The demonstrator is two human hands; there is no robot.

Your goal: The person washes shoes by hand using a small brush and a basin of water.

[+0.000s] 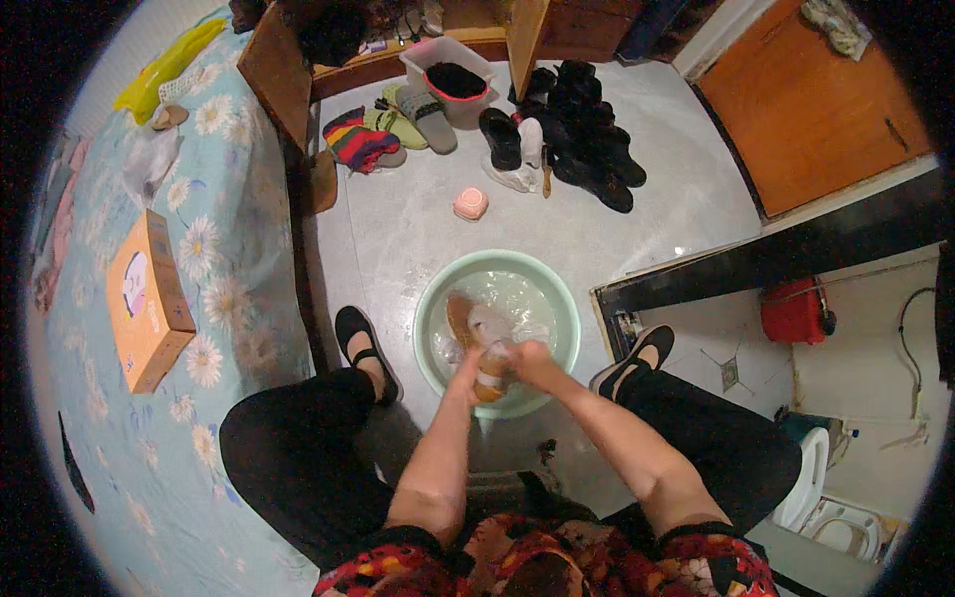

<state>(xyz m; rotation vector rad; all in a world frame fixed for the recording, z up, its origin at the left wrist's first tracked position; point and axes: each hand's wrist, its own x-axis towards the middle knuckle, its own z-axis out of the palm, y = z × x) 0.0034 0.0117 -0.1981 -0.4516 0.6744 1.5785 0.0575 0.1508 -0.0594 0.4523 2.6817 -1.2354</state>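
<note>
A pale green plastic basin [573,328] holding water stands on the floor between my feet. Inside, a long tan-brown piece [459,313] with a rounded end leans toward me; it looks like a small washboard, though blur hides its detail. My left hand [468,372] grips its near left side. Bunched wet white cloth [490,324] lies against the board. My right hand [531,361] is closed on part of this cloth over the board, its fingers blurred. More whitish fabric [533,331] sits in the water to the right.
A pink soap box [471,203] lies beyond the basin. Farther off are slippers [425,119], black shoes [589,142] and a clear plastic bin [477,112]. A flowered bed [224,298] bearing an orange box [149,306] flanks my left; a doorway threshold [701,265] is right.
</note>
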